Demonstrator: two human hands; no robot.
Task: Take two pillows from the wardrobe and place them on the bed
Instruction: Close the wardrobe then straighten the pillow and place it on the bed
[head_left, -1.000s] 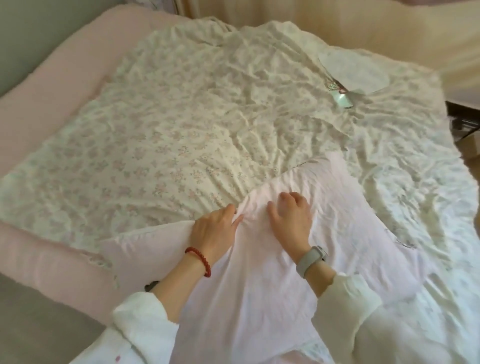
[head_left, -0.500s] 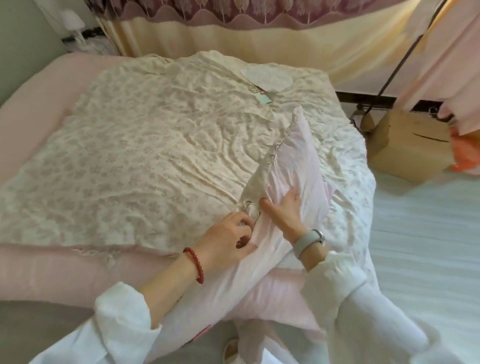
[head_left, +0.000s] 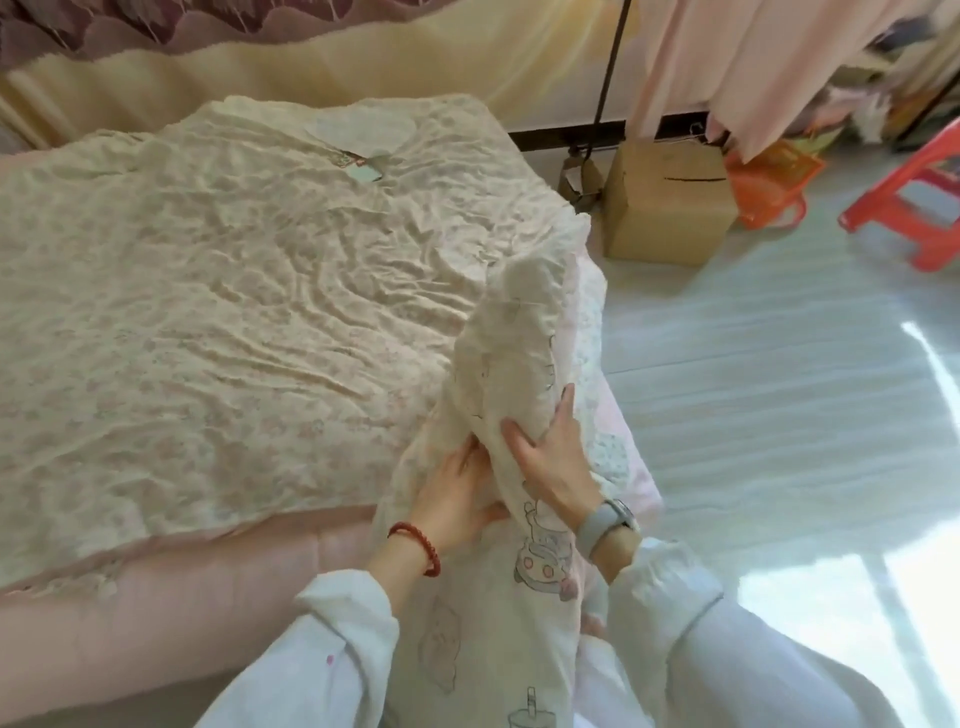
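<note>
- Step in hand: placing a pillow (head_left: 519, 374) on the bed (head_left: 218, 291). The pillow stands on edge at the lower-right corner of the bed, centre right of the frame, tilted and partly raised above the mattress.
- Left hand (head_left: 457, 499): fingers curled into the pillow's cartoon-print cover from the left side, grasping the fabric low on the pillow.
- Right hand (head_left: 550, 462): fingers spread and pressed against the right face of the pillow, thumb wrapped to the front, holding it between both hands.
- A second pillow cannot be identified with certainty; pink fabric shows behind and below the held one, but its nature is unclear.
- Next move, as a judgement: lay the pillow flat on the floral sheet (head_left: 260, 249), clear of the bed's edge so it does not slide to the floor (head_left: 779, 415).
- Surroundings: a small paper tag (head_left: 363, 166) lies on the sheet in the upper centre of the frame, well apart from the pillow.
- A cardboard box (head_left: 670, 202) sits on the floor just beside the bed's far right corner; a red stool (head_left: 914, 208) stands at the right edge of the frame.
- Obstruction: none on the sheet near the hands.
</note>
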